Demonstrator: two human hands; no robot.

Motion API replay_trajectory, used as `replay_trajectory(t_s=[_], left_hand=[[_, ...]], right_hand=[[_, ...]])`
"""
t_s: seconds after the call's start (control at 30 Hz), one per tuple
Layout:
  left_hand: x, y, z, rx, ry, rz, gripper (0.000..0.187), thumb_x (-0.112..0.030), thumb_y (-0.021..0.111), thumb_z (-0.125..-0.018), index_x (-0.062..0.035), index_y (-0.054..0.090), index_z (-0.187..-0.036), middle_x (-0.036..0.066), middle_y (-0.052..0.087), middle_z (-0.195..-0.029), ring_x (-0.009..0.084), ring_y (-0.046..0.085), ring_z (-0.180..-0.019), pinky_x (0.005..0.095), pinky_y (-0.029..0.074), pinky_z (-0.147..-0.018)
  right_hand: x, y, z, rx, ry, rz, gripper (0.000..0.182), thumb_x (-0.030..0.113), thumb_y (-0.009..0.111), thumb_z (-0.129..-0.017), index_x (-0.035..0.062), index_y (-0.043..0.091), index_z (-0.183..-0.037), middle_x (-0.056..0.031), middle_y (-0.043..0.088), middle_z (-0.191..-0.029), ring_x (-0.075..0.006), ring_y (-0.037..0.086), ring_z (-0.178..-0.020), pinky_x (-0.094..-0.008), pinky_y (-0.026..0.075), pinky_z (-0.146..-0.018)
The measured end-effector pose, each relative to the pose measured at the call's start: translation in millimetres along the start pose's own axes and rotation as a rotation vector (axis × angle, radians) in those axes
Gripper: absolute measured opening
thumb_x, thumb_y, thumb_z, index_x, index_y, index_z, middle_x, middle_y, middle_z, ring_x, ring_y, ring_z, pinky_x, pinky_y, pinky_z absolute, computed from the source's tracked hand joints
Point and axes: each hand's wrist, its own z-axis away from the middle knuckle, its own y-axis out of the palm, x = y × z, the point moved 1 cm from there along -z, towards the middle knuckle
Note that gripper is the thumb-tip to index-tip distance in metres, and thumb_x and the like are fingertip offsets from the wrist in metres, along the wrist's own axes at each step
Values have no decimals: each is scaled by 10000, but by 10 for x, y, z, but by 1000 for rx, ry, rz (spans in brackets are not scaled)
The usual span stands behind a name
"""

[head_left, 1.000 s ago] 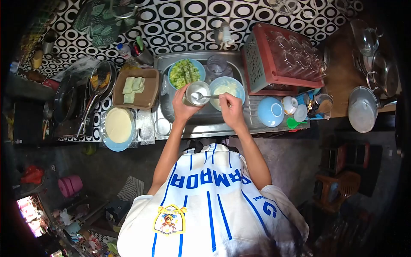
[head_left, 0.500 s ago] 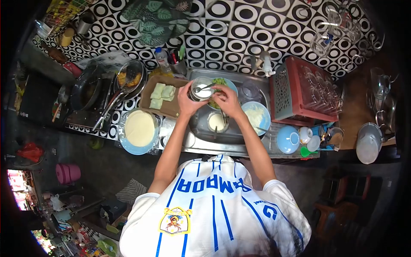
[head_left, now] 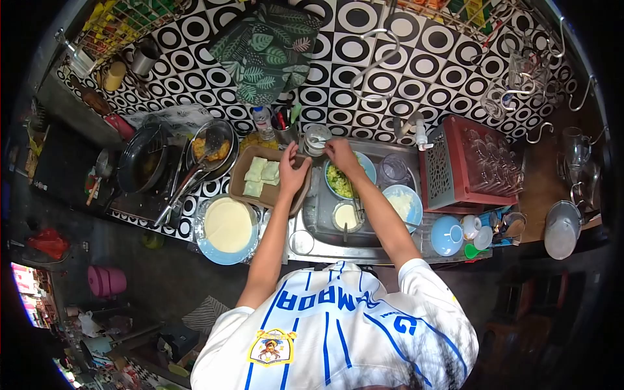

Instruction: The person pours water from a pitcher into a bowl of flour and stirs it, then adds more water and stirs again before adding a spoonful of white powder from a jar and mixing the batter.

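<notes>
On the shirt, bodyward of both hands, upside-down blue letters appear to read "RAMADA". Lettering on the crest, on the left hand's side, and on the bottle just beyond that hand is too small to read.

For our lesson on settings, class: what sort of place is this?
Most likely a home kitchen: the metal sink, the tap above it and the black pan show it.
</notes>
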Motion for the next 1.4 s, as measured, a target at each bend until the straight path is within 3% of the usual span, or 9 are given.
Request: replay_trajectory(t_s=[0.37, 0.57, 0.73, 0.9, 0.97, 1.07, 1.17, 1.3, 1.4], left_hand=[[-151, -229, 574, -69, -114, 183, 477, -30, 673, -899, 4, 527, -1352, 132, 633, -1228, 165, 605, -1102, 280, 499, -926], [-215, -177, 793, -76, -141, 228, 461, 4, 657, -902, 20, 521, -1342, 114, 628, -1181, 133, 620, -1018, 246, 509, -882], [-559, 129, 1088, -15, -189, 392, 384, 41, 624, -915, 28, 540, -1290, 79, 630, -1092, 78, 606, -904, 192, 492, -802], [-1042, 717, 1599, 480, -232, 305, 280, -3, 623, -907, 34, 589, -1182, 29, 660, -897, 48, 585, -763, 185, 484, -708], [-1036, 928, 1890, 785, -257, 144, 310, -22, 627, -915, 15, 587, -1221, 25, 673, -947, 45, 600, -810, 191, 485, -709], [-779, 1323, 2269, 867, -345, 137, 303, -68, 657, -907, 19, 586, -1189, 38, 667, -907, 82, 608, -763, 224, 499, -692], [-575, 1680, 2366, 611, -244, -35, 326, -131, 692, -898, 20, 569, -1159, 50, 637, -852, 127, 613, -735, 263, 506, -682], [-501, 2007, 2282, 278, -142, -97, 439, -97, 686, -878, 74, 461, -1215, 136, 546, -961, 168, 552, -652, 308, 479, -624], [-271, 2150, 2212, 240, -161, -214, 580, -104, 628, -894, 121, 368, -1360, 242, 525, -1074, 318, 567, -889, 397, 474, -821]], right_hand=[[-220, 572, -81, -33, 305, 48, 173, 90, 714, -773, -28, 713, -900, -297, 653, -825, -476, 642, -859, -494, 525, -764], [-257, 629, -102, -104, 199, 104, 275, 88, 708, -780, -24, 712, -1031, -258, 699, -956, -440, 672, -874, -475, 540, -781], [384, -202, 547, -178, 325, -137, 328, 154, 723, -799, -15, 699, -1079, -243, 695, -975, -401, 664, -920, -453, 521, -818], [536, -1430, 2135, -339, 492, 365, 317, 230, 706, -854, 0, 641, -1061, -241, 665, -1061, -411, 637, -933, -490, 500, -827], [579, -1741, 2576, -205, 803, 657, 372, 248, 705, -870, -7, 582, -1111, -271, 638, -1116, -411, 635, -1040, -508, 505, -870], [160, -1730, 2965, -118, 1029, 540, 358, 239, 706, -877, -2, 587, -1114, -244, 683, -996, -453, 638, -1018, -526, 507, -855], [-38, -1694, 3007, 52, 1067, 463, 342, 244, 697, -888, -16, 606, -1092, -255, 692, -1008, -455, 656, -997, -543, 508, -851], [126, -1809, 2912, 293, 760, 480, 199, 123, 643, -891, -16, 639, -1032, -252, 703, -967, -406, 701, -895, -493, 552, -766], [248, -1835, 3002, 209, 527, 541, 160, 51, 581, -872, -5, 634, -1013, -243, 686, -873, -428, 685, -805, -511, 538, -700]])
